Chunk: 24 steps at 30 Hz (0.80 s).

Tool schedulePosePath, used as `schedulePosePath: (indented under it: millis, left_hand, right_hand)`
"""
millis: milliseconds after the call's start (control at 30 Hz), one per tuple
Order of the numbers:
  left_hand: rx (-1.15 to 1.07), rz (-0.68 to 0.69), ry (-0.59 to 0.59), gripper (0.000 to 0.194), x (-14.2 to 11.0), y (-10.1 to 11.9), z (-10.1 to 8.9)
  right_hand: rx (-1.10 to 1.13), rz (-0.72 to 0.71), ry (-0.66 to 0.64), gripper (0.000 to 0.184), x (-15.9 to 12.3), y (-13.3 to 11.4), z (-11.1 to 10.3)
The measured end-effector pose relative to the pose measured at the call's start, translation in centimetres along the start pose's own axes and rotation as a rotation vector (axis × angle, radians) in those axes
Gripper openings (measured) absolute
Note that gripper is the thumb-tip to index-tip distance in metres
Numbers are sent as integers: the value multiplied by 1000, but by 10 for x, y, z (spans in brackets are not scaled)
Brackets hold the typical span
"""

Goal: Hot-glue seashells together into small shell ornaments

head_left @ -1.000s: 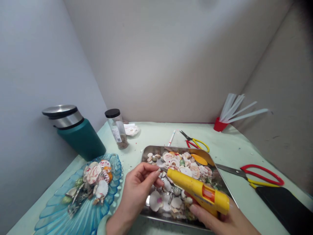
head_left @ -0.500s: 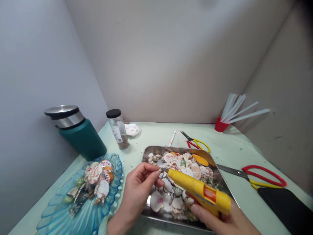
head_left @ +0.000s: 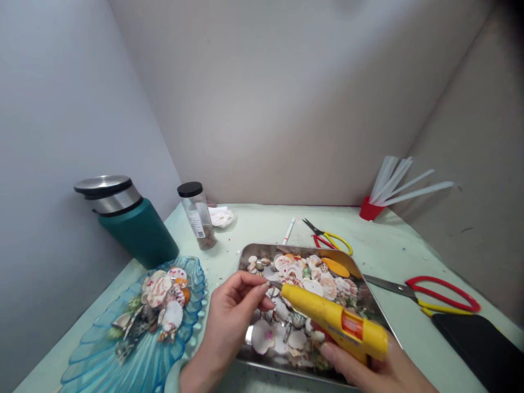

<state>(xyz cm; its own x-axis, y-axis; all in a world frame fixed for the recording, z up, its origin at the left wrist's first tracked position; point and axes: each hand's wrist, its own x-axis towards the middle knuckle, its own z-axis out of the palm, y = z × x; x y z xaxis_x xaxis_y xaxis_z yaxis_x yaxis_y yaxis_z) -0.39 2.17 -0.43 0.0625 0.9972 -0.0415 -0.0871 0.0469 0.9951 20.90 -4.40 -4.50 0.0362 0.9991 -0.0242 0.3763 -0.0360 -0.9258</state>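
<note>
My right hand (head_left: 360, 367) is wrapped round a yellow hot glue gun (head_left: 327, 314), its dark nozzle pointing left. The nozzle tip is at the fingertips of my left hand (head_left: 233, 314), whose thumb and forefinger are pinched together. Whatever small thing sits in that pinch is mostly hidden and too small to name. Both hands are above a metal tray (head_left: 382, 314) filled with seashells (head_left: 298, 339), mostly white and striped scallops with some small snail shells. To the left, a blue glass shell-shaped dish (head_left: 94, 357) bears a cluster of shells (head_left: 158, 289).
A teal bottle (head_left: 135, 232) and a black-lidded jar (head_left: 198, 218) stand at the left, with white tissue (head_left: 221, 216) behind. Further right are a marker (head_left: 289, 231), small scissors (head_left: 327, 238), large red-and-yellow scissors (head_left: 442, 292), a black slab (head_left: 478, 346) and a red cup (head_left: 369, 209) of glue sticks (head_left: 391, 180).
The whole view has shifted very slightly. Both hands and the glue gun keep the same pose, with the nozzle still at my left fingertips.
</note>
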Motion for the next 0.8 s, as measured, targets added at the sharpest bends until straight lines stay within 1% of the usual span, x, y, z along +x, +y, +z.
schedulePosePath:
  millis: [67, 200, 300, 400, 500, 600, 800]
  left_hand:
    - [-5, -1, 5, 14, 0, -1, 0]
    - [-5, -20, 4, 13, 1, -1, 1]
    - [7, -30, 3, 12, 1, -1, 1]
    - [5, -19, -4, 12, 1, -1, 0]
    - [-5, -16, -6, 11, 1, -1, 0]
    - [-21, -13, -9, 12, 1, 0, 0]
    - [-9, -23, -16, 12, 1, -3, 0]
  right_hand:
    - [12, 6, 22, 46, 0, -2, 1]
    - [-6, -45, -24, 43, 1, -11, 1]
    - [18, -60, -4, 41, 1, -14, 2]
    - [11, -34, 17, 42, 0, -10, 2]
    - [-15, 0, 16, 47, 0, -2, 1]
    - [5, 6, 22, 48, 0, -1, 1]
    - [-6, -26, -48, 43, 2, -4, -1]
